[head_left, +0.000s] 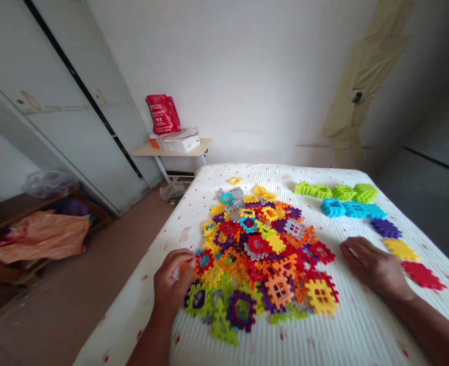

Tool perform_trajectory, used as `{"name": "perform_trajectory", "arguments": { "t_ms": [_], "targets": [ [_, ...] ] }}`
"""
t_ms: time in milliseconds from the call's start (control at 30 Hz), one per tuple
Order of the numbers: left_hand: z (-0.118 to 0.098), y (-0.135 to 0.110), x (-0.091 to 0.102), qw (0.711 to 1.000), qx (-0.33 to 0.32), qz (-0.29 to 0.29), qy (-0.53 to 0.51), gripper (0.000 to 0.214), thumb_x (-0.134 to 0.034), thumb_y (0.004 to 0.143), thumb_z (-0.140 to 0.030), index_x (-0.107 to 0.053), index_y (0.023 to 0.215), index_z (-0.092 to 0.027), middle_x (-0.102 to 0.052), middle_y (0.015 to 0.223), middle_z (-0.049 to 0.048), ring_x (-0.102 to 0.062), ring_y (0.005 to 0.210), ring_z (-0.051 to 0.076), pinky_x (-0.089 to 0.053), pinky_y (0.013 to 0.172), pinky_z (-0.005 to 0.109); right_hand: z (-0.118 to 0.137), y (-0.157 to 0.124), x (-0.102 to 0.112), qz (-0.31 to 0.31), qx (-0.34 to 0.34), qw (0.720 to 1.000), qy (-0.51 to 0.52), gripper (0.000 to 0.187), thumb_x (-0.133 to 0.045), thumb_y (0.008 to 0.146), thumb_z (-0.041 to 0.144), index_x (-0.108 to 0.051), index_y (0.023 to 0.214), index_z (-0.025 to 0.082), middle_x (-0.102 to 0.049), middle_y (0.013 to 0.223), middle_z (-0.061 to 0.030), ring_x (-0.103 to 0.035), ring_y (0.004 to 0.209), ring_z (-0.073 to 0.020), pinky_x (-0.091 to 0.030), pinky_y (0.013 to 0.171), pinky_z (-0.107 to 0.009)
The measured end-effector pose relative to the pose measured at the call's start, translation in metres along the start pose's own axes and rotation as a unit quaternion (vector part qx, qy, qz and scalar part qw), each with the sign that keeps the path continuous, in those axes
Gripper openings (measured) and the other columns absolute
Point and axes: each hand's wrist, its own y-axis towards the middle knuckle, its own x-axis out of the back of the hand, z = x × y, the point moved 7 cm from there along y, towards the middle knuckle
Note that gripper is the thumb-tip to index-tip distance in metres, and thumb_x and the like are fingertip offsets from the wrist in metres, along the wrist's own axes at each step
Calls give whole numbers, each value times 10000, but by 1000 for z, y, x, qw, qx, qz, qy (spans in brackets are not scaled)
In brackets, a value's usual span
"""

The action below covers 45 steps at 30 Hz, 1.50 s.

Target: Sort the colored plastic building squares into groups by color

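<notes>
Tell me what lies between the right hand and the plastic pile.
Only white ribbed bedcover, seen in the head view, lies between the right hand and the pile.

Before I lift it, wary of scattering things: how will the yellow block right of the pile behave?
The yellow plastic block looks stiff and light, being thin. Lying flat on the ribbed mattress, it probably won't roll; its toothed edges should aid grip.

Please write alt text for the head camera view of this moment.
A left hand reaches the edge of a heap of multicoloured interlocking plastic blocks on a white ribbed mattress. A right hand rests on the mattress, near separate rows of green blocks and blue blocks.
</notes>
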Motion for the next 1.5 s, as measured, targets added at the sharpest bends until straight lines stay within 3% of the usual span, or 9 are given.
{"name": "perform_trajectory", "arguments": {
  "t_ms": [233,367,500,600,800,933,1100,1333,1500],
  "targets": [
    [-18,-41,0,981,-108,153,50,616,-549,754,-520,-427,1299,-262,-343,1409,112,-320,1300,305,-301,1048,492,1,2,-5,12,0,1000,-5,274,-441,893,339,-658,793,205,-680,834,-56,-634,658,-148,-475,579,-240],
    [-18,-61,-9,948,-144,233,160,938,-644,608,-626,-270,1402,-294,-151,1515,120,-158,1362,385,-214,1058,584,0,0,-4,15,0,1000,-5,271,-439,894,336,-654,799,199,-678,842,-54,-634,671,-144,-467,571,-227],
    [-16,-73,-25,915,-165,281,238,1095,-700,492,-651,-244,1420,-292,-105,1528,144,-167,1351,428,-190,1034,633,1,1,-6,21,0,1000,-2,264,-442,892,325,-651,805,189,-676,846,-57,-635,668,-139,-470,575,-223],
    [-17,-70,-36,917,-156,261,258,1025,-689,541,-614,-268,1414,-283,-132,1522,154,-189,1344,428,-195,1024,643,0,2,-9,32,-9,999,15,261,-441,885,321,-655,809,192,-675,845,-55,-636,668,-134,-474,585,-218],
    [-35,-60,-56,944,-140,224,196,879,-707,609,-303,-307,1391,-269,-101,1530,114,-188,1361,365,-301,1039,533,0,1,-10,37,-17,999,17,279,-426,898,325,-654,807,193,-673,848,-63,-631,669,-134,-464,589,-217],
    [-42,-56,-62,948,-145,223,175,869,-696,630,-287,-285,1395,-276,-135,1520,115,-201,1358,364,-299,1043,540,2,2,-10,43,-10,999,16,310,-401,914,344,-644,803,186,-668,861,-67,-626,672,-128,-456,601,-210],
    [-45,-51,-62,947,-195,189,169,624,-542,809,-334,-312,1381,-234,-262,1471,132,-256,1349,290,-312,1057,468,0,1,-14,67,-21,997,9,332,-391,918,367,-642,803,184,-658,858,-70,-616,692,-129,-449,615,-215],
    [-65,-45,-75,928,-273,152,202,401,-468,856,-253,-468,1254,-205,-391,1396,128,-321,1312,251,-315,1055,453,-2,2,-14,74,-52,996,23,332,-395,915,350,-640,782,170,-649,840,-78,-606,701,-132,-450,636,-223],
    [-77,-42,-86,915,-321,140,200,364,-469,845,-199,-521,1206,-185,-477,1338,121,-384,1257,243,-332,1021,430,12,10,9,24,-80,993,79,288,-414,901,358,-637,890,176,-651,887,-94,-613,806,-181,-491,702,-293]
  ]
}}
